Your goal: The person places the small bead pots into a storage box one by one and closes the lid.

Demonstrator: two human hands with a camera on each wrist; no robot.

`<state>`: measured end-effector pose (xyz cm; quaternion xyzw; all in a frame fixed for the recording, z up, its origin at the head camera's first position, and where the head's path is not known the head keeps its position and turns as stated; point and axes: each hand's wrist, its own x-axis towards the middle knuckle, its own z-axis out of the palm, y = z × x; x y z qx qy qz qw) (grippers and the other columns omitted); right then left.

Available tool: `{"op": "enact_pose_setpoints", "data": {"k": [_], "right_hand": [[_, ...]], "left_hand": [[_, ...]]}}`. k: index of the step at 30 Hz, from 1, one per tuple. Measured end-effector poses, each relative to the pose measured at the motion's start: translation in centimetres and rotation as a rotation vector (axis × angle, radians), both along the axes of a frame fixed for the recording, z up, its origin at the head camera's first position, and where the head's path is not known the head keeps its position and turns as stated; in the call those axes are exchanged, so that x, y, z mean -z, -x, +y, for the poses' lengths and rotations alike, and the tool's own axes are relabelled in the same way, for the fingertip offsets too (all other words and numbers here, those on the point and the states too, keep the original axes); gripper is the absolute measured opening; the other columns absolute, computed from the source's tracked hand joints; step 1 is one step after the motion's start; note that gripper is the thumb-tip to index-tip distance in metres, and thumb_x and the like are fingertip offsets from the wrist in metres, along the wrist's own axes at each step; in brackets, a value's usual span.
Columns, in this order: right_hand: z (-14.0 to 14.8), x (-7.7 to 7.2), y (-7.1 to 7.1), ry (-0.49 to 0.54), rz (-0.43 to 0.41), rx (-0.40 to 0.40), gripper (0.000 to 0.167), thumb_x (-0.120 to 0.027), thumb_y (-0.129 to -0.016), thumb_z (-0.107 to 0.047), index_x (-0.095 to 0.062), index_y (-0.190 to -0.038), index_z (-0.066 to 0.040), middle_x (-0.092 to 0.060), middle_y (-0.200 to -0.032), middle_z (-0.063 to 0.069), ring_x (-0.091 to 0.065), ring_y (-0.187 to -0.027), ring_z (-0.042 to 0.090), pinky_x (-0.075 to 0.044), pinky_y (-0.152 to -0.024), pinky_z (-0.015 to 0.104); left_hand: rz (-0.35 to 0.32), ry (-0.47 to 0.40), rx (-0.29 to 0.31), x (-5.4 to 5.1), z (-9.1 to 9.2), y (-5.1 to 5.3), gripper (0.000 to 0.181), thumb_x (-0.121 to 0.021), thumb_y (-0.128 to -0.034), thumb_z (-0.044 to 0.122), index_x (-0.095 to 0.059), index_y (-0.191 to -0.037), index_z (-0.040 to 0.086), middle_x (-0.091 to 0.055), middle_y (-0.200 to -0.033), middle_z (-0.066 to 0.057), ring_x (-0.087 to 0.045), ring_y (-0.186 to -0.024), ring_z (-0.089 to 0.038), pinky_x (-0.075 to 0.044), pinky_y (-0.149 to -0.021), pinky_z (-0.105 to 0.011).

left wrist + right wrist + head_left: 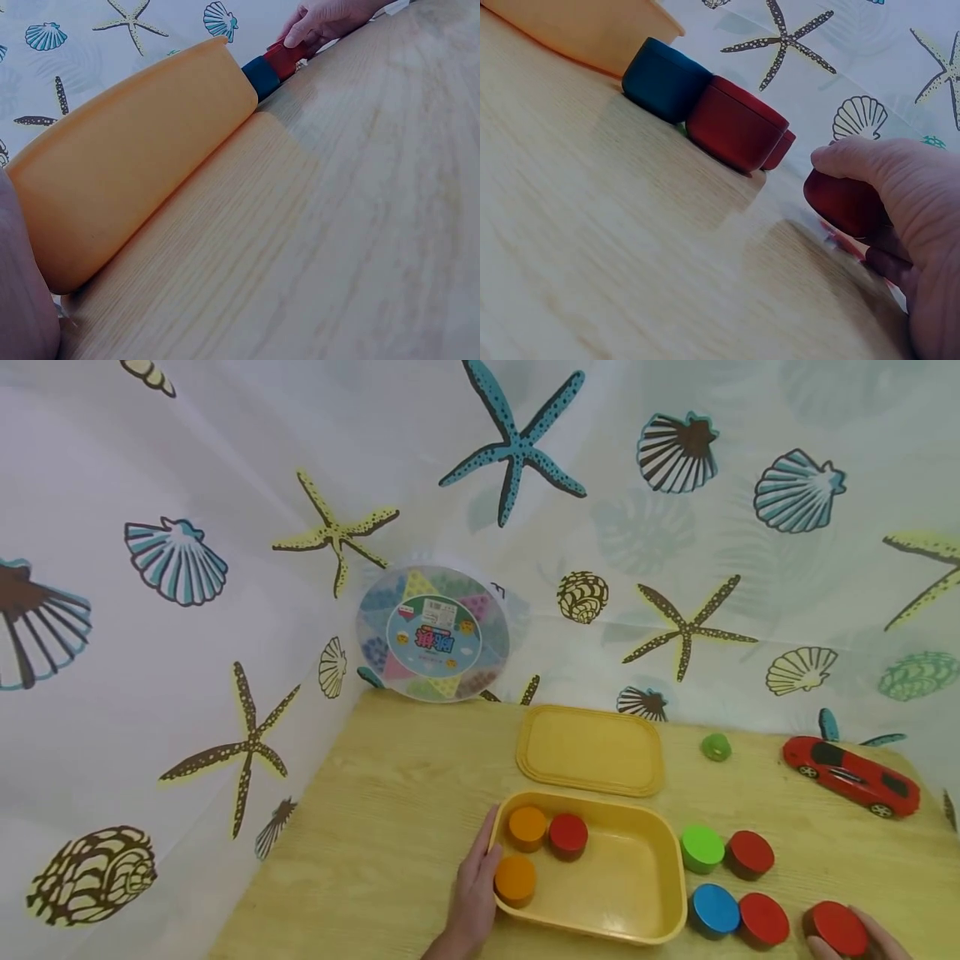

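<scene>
A yellow plastic bin (633, 935) stands on the table with two round orange tubs (527, 828) and a round red tub (567, 837) inside. My left hand (472, 885) holds the bin's left end, its thumb at the rim; the left wrist view hides the fingertips. On the right, my right hand (922, 217) grips another red tub (844, 201) between thumb and fingers, tilted and lifted a little over the table. Between that hand and the bin stand a green tub (702, 848), a blue tub (715, 911) and two red tubs (763, 921).
Behind the bin lies a flat yellow lid (592, 750). A small green object (716, 747) and a red toy car (851, 777) are at the back right. A round board game package (432, 635) leans against the patterned cloth (480, 543) behind the wooden table (360, 827).
</scene>
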<state>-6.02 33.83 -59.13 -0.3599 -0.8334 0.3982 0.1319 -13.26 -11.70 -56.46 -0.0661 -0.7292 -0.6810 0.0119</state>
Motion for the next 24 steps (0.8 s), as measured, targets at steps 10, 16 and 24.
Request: {"op": "enact_pose_setpoints", "data": {"k": [10,16,24], "right_hand": [[-0.1,-2.2,1.0,0.095,0.064,0.006,0.074,-0.086,-0.085,-0.044,-0.06,-0.149,-0.02,-0.072,-0.122,-0.005,-0.058,-0.09,-0.01,-0.05,-0.075,0.012],[-1.1,-6.5,2.1,0.101,0.002,-0.041,0.083,-0.081,-0.089,-0.046,-0.048,-0.158,-0.015,-0.062,-0.145,0.015,-0.063,-0.118,0.022,-0.052,-0.103,0.033],[-4.9,-10.7,2.3,0.057,0.135,-0.268,0.072,-0.087,-0.087,-0.032,-0.058,-0.149,-0.01,-0.067,-0.129,-0.007,-0.053,-0.095,-0.022,-0.05,-0.087,0.005]], "left_hand": [[0.03,-0.029,0.036,0.1,-0.1,0.1,0.056,-0.028,-0.1165,0.023,-0.015,-0.168,0.005,-0.017,-0.174,-0.012,-0.017,-0.158,-0.022,-0.017,-0.118,-0.01],[0.053,-0.017,0.026,0.1,0.0,0.1,0.055,-0.029,-0.1157,0.017,-0.016,-0.167,0.005,-0.018,-0.173,-0.014,-0.017,-0.158,-0.026,-0.016,-0.118,-0.01],[0.053,-0.005,0.022,0.1,-0.1,0.0,0.055,-0.029,-0.1157,0.018,-0.017,-0.167,0.005,-0.019,-0.173,-0.012,-0.018,-0.158,-0.021,-0.016,-0.119,-0.01]]}}
